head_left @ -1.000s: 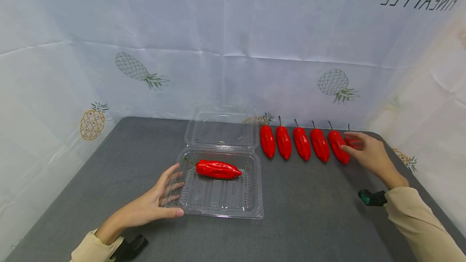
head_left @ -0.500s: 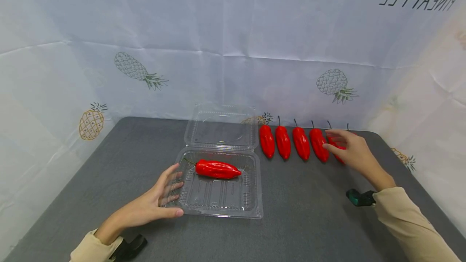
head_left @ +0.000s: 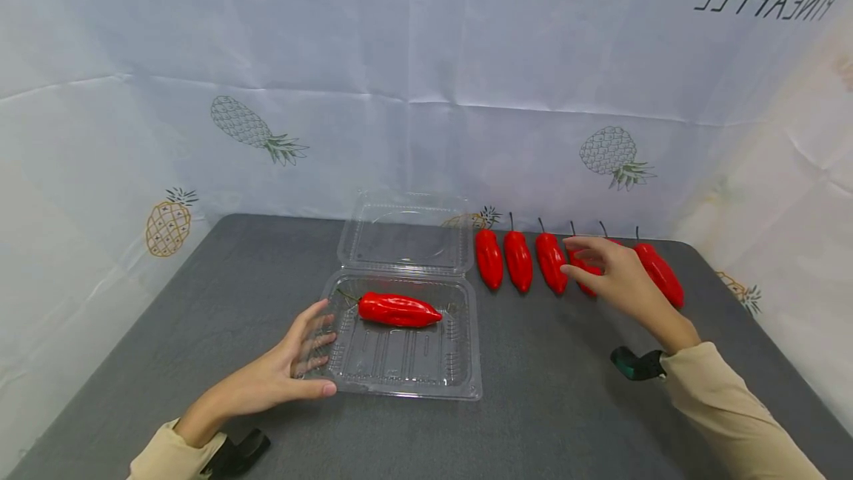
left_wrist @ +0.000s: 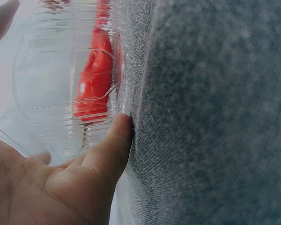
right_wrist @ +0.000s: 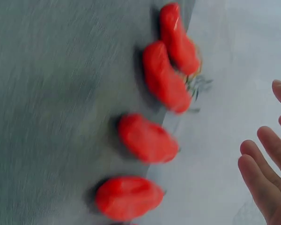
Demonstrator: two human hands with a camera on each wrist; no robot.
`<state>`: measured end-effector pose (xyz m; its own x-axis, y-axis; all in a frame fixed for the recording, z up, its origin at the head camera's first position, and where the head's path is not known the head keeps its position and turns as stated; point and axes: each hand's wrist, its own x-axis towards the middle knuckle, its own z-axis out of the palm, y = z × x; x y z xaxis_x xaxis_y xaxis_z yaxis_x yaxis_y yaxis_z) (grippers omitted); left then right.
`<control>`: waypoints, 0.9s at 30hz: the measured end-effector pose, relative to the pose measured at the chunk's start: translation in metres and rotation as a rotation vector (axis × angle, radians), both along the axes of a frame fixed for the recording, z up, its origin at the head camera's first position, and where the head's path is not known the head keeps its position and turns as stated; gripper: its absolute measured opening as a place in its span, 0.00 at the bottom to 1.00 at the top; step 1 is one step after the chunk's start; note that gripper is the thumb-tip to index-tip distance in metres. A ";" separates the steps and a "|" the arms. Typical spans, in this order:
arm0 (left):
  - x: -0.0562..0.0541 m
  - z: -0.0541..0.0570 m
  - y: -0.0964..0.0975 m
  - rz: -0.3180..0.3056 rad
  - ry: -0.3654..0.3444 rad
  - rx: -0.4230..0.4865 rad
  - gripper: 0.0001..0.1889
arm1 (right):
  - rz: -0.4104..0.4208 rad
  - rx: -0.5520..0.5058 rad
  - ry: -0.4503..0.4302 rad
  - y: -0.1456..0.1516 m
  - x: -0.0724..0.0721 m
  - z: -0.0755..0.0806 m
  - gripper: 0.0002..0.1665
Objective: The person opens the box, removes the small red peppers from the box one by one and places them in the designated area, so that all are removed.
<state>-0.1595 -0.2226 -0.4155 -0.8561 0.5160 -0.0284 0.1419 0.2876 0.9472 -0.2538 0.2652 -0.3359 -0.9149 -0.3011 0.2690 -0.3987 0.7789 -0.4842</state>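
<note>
A clear plastic clamshell container [head_left: 426, 372] stands with its lid [head_left: 406, 235] raised. Inside its base lies one red chili pepper [head_left: 400, 310] with a green stem. My left hand [head_left: 273, 372] rests at the container's left side, fingers spread along the wall and thumb by the near corner. In the left wrist view the thumb [left_wrist: 113, 145] touches the clear wall. To the right, a row of several red peppers [head_left: 552, 264] lies stems away. Above the row hovers my right hand [head_left: 620, 272], fingers loosely bent and holding nothing, partly hiding two peppers.
The dark grey tabletop [head_left: 553, 406] extends in front of the container and the row. A white cloth [head_left: 413, 58] with pineapple prints hangs behind and at the sides. A black wrist strap [head_left: 636, 364] is on the right arm.
My right hand has moved left along the row of peppers, uncovering the rightmost one. My left hand, the container and the pepper inside stay in place.
</note>
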 end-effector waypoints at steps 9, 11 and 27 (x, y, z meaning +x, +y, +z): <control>0.000 0.002 0.000 -0.018 0.025 0.005 0.56 | 0.108 -0.022 0.054 -0.028 0.007 0.005 0.27; 0.000 0.002 0.000 -0.017 0.020 0.005 0.56 | 0.126 -0.024 0.057 -0.033 0.008 0.005 0.26; 0.000 -0.001 -0.001 -0.029 0.032 0.033 0.56 | 0.228 -0.003 0.061 -0.074 0.020 0.002 0.25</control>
<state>-0.1596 -0.2239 -0.4165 -0.8410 0.5409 0.0165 0.1803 0.2515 0.9509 -0.2334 0.1911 -0.3335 -0.8054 -0.4973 0.3226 -0.5926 0.6637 -0.4563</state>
